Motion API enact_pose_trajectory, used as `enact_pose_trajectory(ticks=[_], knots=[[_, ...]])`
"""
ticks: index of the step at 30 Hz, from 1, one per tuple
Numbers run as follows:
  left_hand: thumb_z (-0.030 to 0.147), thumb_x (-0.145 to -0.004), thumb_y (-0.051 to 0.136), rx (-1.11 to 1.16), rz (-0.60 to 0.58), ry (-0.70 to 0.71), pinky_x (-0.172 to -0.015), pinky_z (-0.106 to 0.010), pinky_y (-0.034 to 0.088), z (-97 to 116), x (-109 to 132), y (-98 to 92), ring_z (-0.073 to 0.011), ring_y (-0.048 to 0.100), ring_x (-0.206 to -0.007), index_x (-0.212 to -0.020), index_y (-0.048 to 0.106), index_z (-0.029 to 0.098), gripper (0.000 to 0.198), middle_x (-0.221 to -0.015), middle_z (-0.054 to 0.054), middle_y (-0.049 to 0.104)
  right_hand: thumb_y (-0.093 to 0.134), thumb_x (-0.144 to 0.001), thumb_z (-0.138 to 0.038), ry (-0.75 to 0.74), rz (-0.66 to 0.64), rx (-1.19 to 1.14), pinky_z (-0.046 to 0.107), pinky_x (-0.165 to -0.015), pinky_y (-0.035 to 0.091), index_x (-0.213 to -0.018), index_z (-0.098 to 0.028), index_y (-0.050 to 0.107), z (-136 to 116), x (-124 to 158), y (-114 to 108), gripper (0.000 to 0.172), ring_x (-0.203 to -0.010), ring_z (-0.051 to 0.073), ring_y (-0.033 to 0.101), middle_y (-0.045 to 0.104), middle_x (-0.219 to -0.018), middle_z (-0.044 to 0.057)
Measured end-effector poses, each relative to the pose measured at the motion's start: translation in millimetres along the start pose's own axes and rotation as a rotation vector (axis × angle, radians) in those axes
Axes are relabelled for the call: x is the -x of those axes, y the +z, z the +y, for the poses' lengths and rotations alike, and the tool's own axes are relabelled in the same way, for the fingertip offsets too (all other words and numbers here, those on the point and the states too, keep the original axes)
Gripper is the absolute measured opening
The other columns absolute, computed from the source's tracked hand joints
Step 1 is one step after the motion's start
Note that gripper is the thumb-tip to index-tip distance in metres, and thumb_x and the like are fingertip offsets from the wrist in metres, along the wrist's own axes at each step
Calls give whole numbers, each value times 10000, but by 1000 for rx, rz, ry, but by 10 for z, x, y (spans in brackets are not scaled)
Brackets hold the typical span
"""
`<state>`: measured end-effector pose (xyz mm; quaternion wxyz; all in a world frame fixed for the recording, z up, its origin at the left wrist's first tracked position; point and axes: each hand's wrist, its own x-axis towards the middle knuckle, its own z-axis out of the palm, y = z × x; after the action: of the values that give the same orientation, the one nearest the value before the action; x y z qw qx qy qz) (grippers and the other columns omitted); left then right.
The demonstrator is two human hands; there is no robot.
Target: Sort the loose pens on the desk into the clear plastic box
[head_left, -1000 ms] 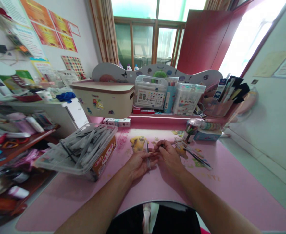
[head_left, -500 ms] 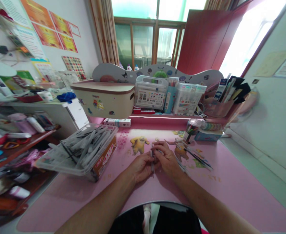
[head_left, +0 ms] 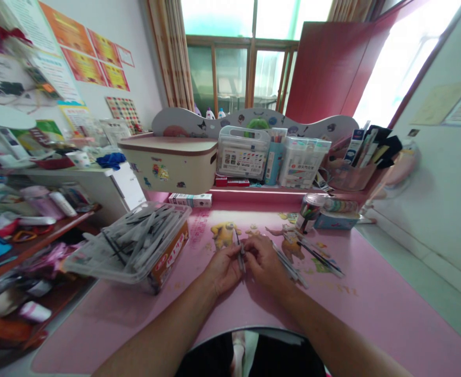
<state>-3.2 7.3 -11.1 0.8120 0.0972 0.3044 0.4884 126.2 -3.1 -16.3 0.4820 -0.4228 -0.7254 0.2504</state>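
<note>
Between thumb and fingers, my left hand [head_left: 224, 269] is closed on a slim pen [head_left: 238, 240] with a dark upper end, held steeply over the desk. My right hand [head_left: 265, 260] is closed too, its fingertips pinched against the pen's side; they partly hide it. Right of my right hand lie several clear, slender pen barrels [head_left: 293, 269] and thin dark sticks like refills [head_left: 322, 256]. On the left stands a clear plastic box [head_left: 114, 272] heaped with grey, translucent pen pieces [head_left: 146, 235].
The pink desk [head_left: 199, 309] carries printed cartoon bears. At its back right are a jar of pens [head_left: 311, 212] and a blue box [head_left: 336, 220]. A raised shelf holds a lidded cream bin [head_left: 171, 170], marker cases [head_left: 244, 157] and a pink pen holder [head_left: 350, 175]. A small carton [head_left: 191, 200] lies below.
Both hands have shifted slightly left with the pen, whose upper end now leans left and shows a dark tip. More of the barrels beside my right hand is visible.
</note>
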Motion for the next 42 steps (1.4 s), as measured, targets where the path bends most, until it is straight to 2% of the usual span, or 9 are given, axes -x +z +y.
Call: enact_pose_trajectory(ticks=[4,8,13,17,20,23,32,37,42], knots=[[62,-897,453,-79,65,40,-572,-220,547,20,-7,-15,-116,643,-593,-953,604,91,163,-738,-69,659,534,-823,-116,-19,90,-66,399,-918,403,-922,-239,604,19,-17,-22,173,-1010,249,521,581,-1000,63],[101,-867,523,-186,132,111,-404,-136,358,56,14,7,-62,510,-453,-954,584,139,113,-650,8,566,526,-857,-167,77,192,-94,387,-915,414,-981,-244,587,13,-28,-47,158,-993,236,524,558,-1028,65],[158,-801,607,-500,74,224,-395,-132,193,163,279,217,-27,367,-421,-927,599,171,127,-653,42,519,508,-866,-194,127,193,-93,372,-870,434,-931,-239,586,3,-40,-56,111,-949,227,534,572,-1003,64],[293,-842,600,-918,-31,304,-432,-174,218,364,651,382,-49,336,-468,-1009,623,194,195,-697,41,519,500,-847,-186,114,186,-56,367,-847,450,-932,-223,593,54,-38,-43,132,-925,218,546,573,-992,61],[366,-854,612,-1200,-47,478,-551,-210,378,633,940,419,-108,487,-625,-1013,663,191,242,-791,-11,614,479,-814,-138,104,158,-44,359,-830,463,-940,-219,592,75,-29,-37,188,-928,217,549,576,-999,66],[408,-859,592,-1403,61,616,-708,-268,470,1007,1230,417,-186,600,-808,-1063,675,207,298,-903,-44,693,463,-796,-116,136,151,-49,340,-781,475,-939,-224,586,39,-15,-30,218,-901,211,547,569,-992,61],[445,-850,451,-2125,832,539,-932,-350,451,2183,1750,144,-264,638,-1021,-1263,601,166,521,-1117,-29,729,485,-733,-85,120,116,-2,319,-738,461,-905,-215,578,-39,-8,-32,234,-886,211,540,552,-978,63],[464,-816,462,-2126,794,428,-968,-345,435,2428,1727,-165,-279,622,-1111,-1248,609,143,558,-1218,-71,704,476,-727,-73,114,99,17,345,-762,470,-904,-215,575,-23,-11,-33,248,-910,227,541,549,-975,68],[450,-778,531,-2057,704,462,-977,-292,439,2430,1645,-147,-240,631,-1102,-1201,638,144,532,-1216,-43,716,479,-723,-81,97,105,18,339,-719,484,-902,-225,581,-17,-8,-22,251,-889,226,551,549,-970,66]])
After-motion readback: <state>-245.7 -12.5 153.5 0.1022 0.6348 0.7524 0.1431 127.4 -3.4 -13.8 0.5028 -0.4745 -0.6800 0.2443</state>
